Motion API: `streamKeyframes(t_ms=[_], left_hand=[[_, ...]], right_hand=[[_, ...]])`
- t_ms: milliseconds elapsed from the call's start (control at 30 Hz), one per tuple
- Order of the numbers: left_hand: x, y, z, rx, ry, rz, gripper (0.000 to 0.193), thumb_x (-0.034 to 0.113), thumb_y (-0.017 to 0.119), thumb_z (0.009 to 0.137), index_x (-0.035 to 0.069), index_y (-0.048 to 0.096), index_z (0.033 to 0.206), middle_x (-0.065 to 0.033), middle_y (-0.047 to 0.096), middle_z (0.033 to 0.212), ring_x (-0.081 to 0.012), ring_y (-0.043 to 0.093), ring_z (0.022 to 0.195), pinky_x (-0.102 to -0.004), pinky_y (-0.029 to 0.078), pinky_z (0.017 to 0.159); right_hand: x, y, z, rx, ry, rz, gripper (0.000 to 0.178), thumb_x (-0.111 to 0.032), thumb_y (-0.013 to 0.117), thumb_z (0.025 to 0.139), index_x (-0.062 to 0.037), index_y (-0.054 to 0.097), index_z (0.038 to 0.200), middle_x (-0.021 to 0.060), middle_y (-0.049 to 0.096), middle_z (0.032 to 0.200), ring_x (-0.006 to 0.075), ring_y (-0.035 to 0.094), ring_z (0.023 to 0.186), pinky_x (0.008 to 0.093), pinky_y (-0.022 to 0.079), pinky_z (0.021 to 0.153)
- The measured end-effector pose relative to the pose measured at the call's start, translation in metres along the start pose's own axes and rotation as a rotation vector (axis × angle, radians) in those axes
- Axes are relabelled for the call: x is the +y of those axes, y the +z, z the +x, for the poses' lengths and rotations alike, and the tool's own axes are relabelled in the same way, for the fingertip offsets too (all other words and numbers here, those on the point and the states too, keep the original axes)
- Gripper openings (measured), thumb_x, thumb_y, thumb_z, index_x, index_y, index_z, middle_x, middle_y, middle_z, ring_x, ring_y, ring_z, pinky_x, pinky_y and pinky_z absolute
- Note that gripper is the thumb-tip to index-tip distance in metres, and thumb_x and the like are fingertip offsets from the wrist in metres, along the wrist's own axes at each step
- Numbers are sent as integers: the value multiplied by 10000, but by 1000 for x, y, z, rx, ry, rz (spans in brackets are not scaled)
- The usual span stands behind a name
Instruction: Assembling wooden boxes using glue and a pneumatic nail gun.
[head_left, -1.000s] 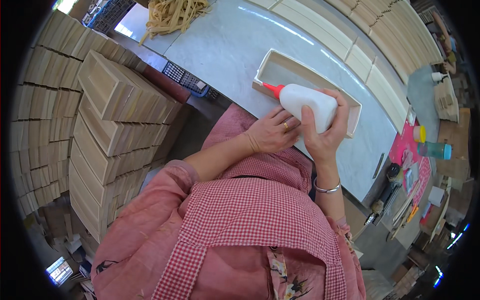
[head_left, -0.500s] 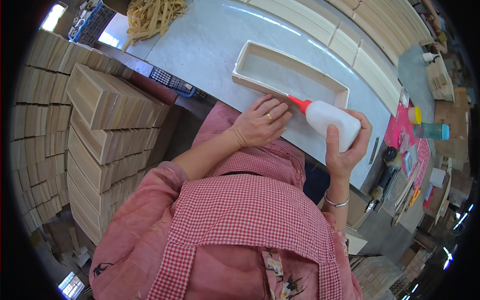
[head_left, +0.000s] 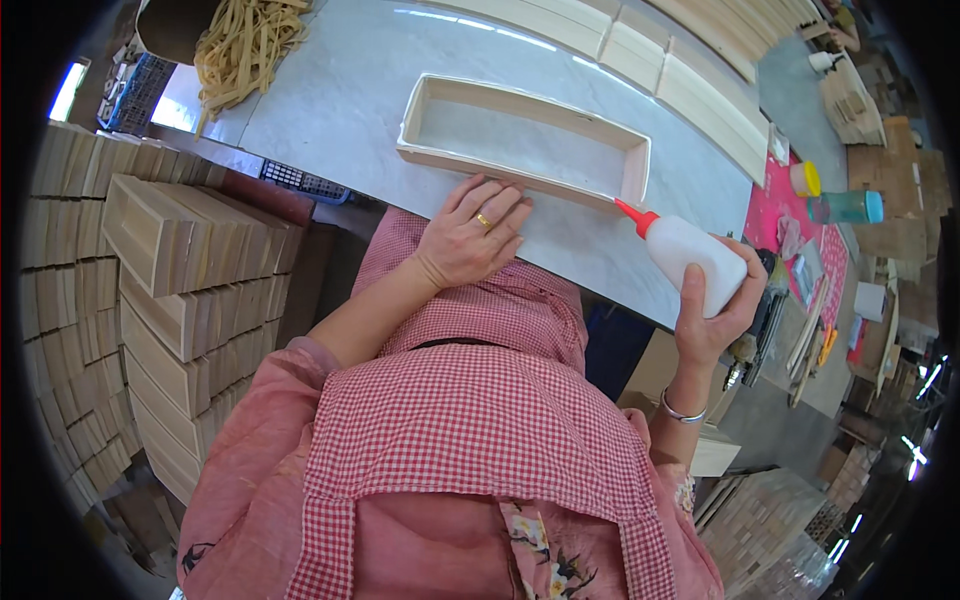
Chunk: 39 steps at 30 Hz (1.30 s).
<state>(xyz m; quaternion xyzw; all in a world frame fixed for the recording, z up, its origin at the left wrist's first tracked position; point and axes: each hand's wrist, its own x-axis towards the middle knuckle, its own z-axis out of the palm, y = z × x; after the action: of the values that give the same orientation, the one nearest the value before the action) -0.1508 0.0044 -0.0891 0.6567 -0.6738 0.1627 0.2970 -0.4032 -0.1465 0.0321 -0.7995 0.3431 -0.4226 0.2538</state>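
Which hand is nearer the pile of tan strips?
Left. The left hand is at the near side of the wooden frame, with the tan strips up and to its left. The right hand, holding the white bottle, is farther away, off the frame's right end.

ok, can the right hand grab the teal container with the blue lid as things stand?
Probably not: the right hand is wrapped around the white bottle, so it seems to have no free grip. The teal container also sits farther right, beside the pink cloth.
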Motion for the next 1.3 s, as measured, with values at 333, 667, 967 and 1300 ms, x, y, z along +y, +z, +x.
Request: streamKeyframes(t_ms=[333, 667, 967, 1300], left_hand=[[1, 0, 4, -7, -4, -24, 411, 222, 685, 883, 41, 661, 1252, -110, 588, 1347, -275, 550, 1231, -451, 388, 1164], [4, -5, 1, -46, -11, -20, 410, 196, 692, 862, 34, 676, 1238, -136, 579, 1368, -327, 547, 1221, -498, 420, 1128], [5, -8, -2, -119, -18, 29, 427, 196, 687, 866, 43, 677, 1265, -138, 573, 1361, -346, 540, 1218, -512, 416, 1130], [-6, 3, -11, -169, 5, 38, 419, 157, 633, 914, 55, 641, 1320, -145, 529, 1397, -358, 480, 1272, -504, 365, 1162]], right_hand=[[8, -20, -4, 60, 60, -63, 453, -120, 726, 855, -33, 546, 1261, 153, 645, 1186, 276, 622, 1021, 370, 494, 944], [98, -31, 25, 573, 229, 60, 469, -132, 727, 844, -13, 505, 1240, 157, 594, 1163, 287, 574, 1054, 383, 469, 971], [229, -77, 155, 596, 436, -487, 482, -176, 806, 762, 18, 526, 1103, 190, 588, 1053, 320, 619, 908, 398, 531, 858], [290, -97, 170, 176, 681, -863, 638, -571, 721, 824, -1, 660, 1105, 196, 708, 1043, 377, 699, 876, 452, 544, 793]])
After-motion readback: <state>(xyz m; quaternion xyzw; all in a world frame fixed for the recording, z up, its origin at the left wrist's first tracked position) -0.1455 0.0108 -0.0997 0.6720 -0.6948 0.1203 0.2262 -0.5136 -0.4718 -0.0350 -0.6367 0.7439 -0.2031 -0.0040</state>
